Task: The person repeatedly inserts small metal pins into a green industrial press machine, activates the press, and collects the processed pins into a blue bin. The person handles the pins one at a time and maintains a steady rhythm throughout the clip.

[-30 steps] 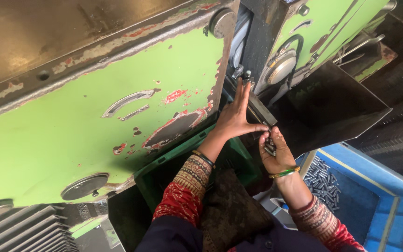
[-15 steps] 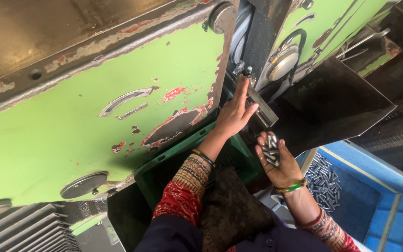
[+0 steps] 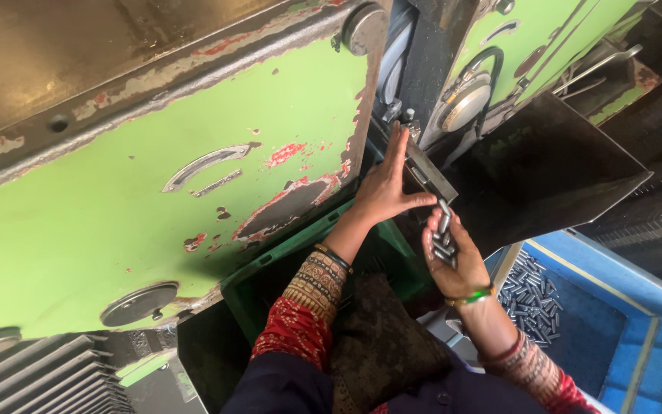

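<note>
Left hand [image 3: 386, 192] lies spread, fingers straight, against the metal feed track [image 3: 427, 172] of the green machine [image 3: 155, 199]. Just below the track, right hand [image 3: 450, 261] cups a bunch of small steel pins [image 3: 444, 239]; more pins fill the blue crate [image 3: 576, 322] beside it.

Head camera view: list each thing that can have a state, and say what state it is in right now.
Left hand: open, fingers stretched up along the narrow metal feed rail.
Right hand: cupped, its grip closed on a bunch of small grey metal pins.
Green-painted machine panel: paint chipped, rust showing.
Blue plastic crate: partly filled with loose pins.
Green plastic crate: contents hidden.
</note>
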